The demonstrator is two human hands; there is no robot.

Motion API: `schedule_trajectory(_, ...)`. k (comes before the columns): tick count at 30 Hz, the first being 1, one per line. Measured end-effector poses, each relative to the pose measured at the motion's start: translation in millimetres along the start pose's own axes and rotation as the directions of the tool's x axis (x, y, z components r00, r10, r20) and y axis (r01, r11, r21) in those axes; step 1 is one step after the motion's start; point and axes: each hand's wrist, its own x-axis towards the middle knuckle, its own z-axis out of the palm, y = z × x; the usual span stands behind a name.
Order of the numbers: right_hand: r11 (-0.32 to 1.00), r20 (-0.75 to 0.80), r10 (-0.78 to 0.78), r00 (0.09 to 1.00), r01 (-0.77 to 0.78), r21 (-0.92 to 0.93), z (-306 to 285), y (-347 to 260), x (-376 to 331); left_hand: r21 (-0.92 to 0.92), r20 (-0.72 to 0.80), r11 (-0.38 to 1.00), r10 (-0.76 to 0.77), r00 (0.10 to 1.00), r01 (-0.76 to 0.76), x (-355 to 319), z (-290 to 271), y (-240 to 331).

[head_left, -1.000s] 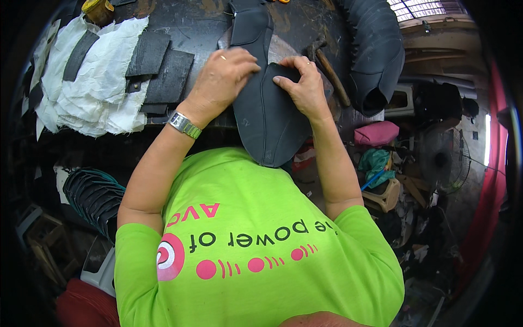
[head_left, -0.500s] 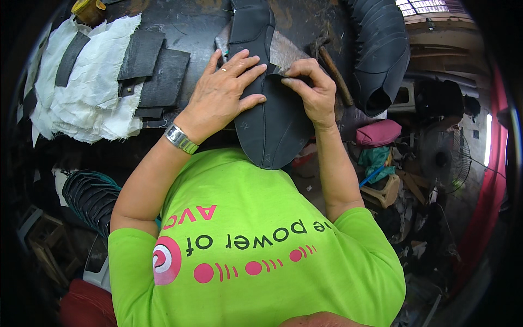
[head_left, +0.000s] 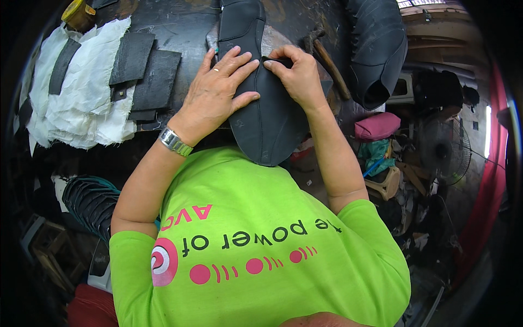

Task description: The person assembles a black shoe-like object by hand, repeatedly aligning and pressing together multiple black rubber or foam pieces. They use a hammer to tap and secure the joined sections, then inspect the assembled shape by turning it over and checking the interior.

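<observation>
A black stitched boot upper (head_left: 267, 131) lies lengthwise over the table's near edge, its rounded end hanging toward my green shirt. My left hand (head_left: 218, 87) rests on its left side with fingers stretched out and nothing gripped. Thumb and forefinger of my right hand (head_left: 297, 73) pinch the upper's right edge, close to the left fingertips. Whether something small is also in that pinch is hidden. Beneath the upper, a greyish plate (head_left: 277, 39) shows partly. A hammer (head_left: 332, 68) with a wooden handle lies just right of my right hand.
More black uppers (head_left: 377, 49) are nested in a curved stack at the right. White cloth (head_left: 92, 111) and dark rectangular pieces (head_left: 156, 79) cover the table's left. A yellow tin (head_left: 79, 15) stands behind them. A pink pouch (head_left: 377, 126) and a fan (head_left: 444, 150) are at right.
My right hand has moved slightly left and up along the upper's edge, still pinching. The upper and my left hand have shifted slightly left in the picture, as has the cloth.
</observation>
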Motion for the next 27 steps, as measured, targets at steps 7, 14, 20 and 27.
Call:
schedule_trajectory(7, 0.941, 0.347, 0.333, 0.877, -0.284, -0.185, -16, -3, 44, -0.072, -0.036, 0.997, 0.015, 0.999, -0.017, 2, 1, 1)
schedule_trajectory(14, 0.905, 0.127, 0.056, 0.99, 0.003, -0.426, -24, -11, 36, -0.262, -0.119, 0.948, -0.216, 0.969, 0.179, 19, -8, -14)
schedule_trajectory(20, 0.713, -0.256, -0.075, 0.964, -0.128, -0.69, -53, 39, -1, -0.145, -0.15, 0.931, -0.355, 0.923, 0.335, 36, -19, -32)
schedule_trajectory(27, 0.863, -0.133, 0.033, 0.991, -0.096, -0.496, -81, 64, -2, -0.281, 0.01, 0.903, -0.335, 0.942, 0.324, 44, -23, -33)
